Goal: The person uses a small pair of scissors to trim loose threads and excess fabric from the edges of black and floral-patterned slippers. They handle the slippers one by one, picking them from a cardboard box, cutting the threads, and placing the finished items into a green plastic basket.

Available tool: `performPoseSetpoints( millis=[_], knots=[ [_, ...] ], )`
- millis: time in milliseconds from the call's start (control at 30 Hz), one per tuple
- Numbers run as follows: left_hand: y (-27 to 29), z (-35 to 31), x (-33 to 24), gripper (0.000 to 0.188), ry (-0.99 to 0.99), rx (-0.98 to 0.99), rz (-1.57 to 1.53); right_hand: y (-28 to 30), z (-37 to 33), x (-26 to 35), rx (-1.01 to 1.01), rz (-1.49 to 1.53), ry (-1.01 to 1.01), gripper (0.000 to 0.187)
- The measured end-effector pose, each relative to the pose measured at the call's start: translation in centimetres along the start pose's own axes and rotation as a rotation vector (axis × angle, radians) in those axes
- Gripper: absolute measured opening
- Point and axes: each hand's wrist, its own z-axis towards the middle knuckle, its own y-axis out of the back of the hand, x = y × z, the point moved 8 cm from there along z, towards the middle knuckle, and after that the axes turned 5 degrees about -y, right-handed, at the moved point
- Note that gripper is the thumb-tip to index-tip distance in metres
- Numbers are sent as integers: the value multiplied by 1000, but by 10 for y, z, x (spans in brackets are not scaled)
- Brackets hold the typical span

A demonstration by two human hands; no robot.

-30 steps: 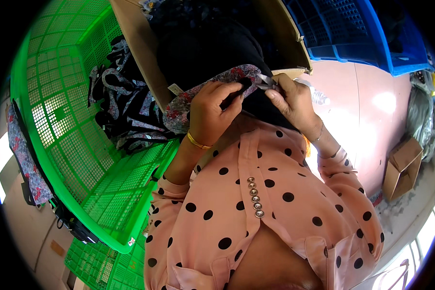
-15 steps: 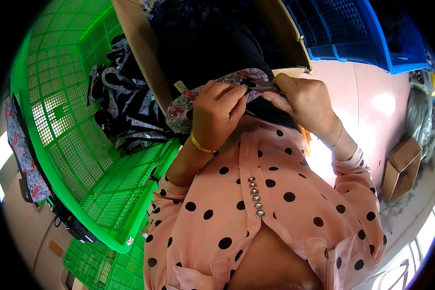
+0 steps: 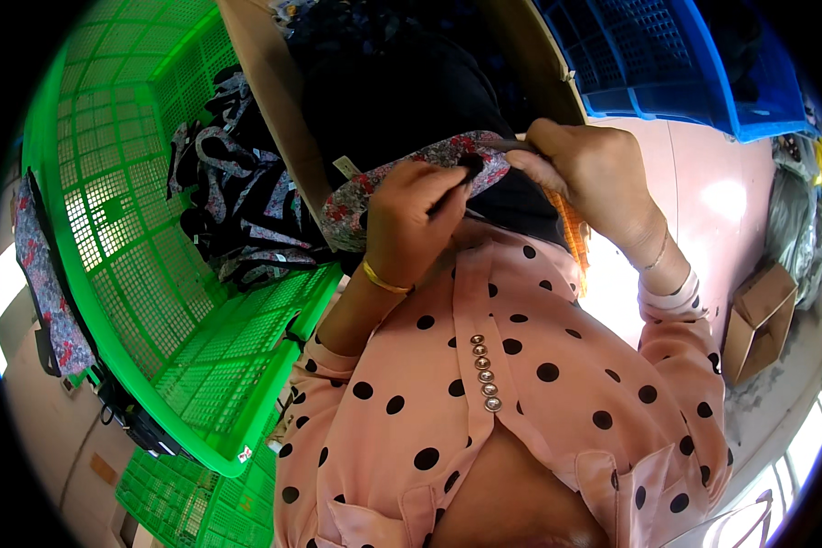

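Observation:
A floral fabric piece [image 3: 443, 153] in grey, red and pink, with black trim and a small pale label, lies across my lap. My left hand [image 3: 416, 205] is closed on it, a bit of the black trim sticking up between thumb and fingers. My right hand [image 3: 589, 169] is closed round a slim grey tool [image 3: 511, 144] that looks like thread snips. Its tip points left and rests at the floral piece's right end. Most of the tool is hidden inside the hand.
An open cardboard box [image 3: 265, 87] with dark contents stands ahead. On the left, a green plastic crate [image 3: 233, 384] holds several black-and-floral pieces [image 3: 237, 183]. Another floral strip [image 3: 50, 274] hangs outside it. A blue crate [image 3: 648, 55] and a small carton [image 3: 760, 320] are at right.
My right hand has moved slightly up and right with the grey tool, away from my left hand. The left hand has shifted slightly right and keeps its grip on the floral piece.

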Motion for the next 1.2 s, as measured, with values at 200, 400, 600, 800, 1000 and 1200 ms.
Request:
performPoseSetpoints(
  millis=[200, 400, 600, 800, 1000, 1200],
  knots=[
    [-3, -7, 32, 20, 496, 141, -568, -9, -14, 10, -176, 147, 112, 37],
    [-10, -10, 25, 22, 681, 145, -810, -12, -13, 12, -207, 48, 152, 36],
    [-11, -12, 22, 22, 645, 93, -893, -13, -12, 10, -191, 77, 170, 35],
    [-14, -17, 17, 20, 642, 75, -922, -18, -8, -9, -50, 442, 50, 39],
    [-13, -18, -2, 19, 587, 227, -774, -30, -6, -41, 118, 1148, -178, 38],
    [-6, -13, -26, 19, 523, 366, -818, -56, -5, 22, 625, 1525, -67, 55]
  ],
)
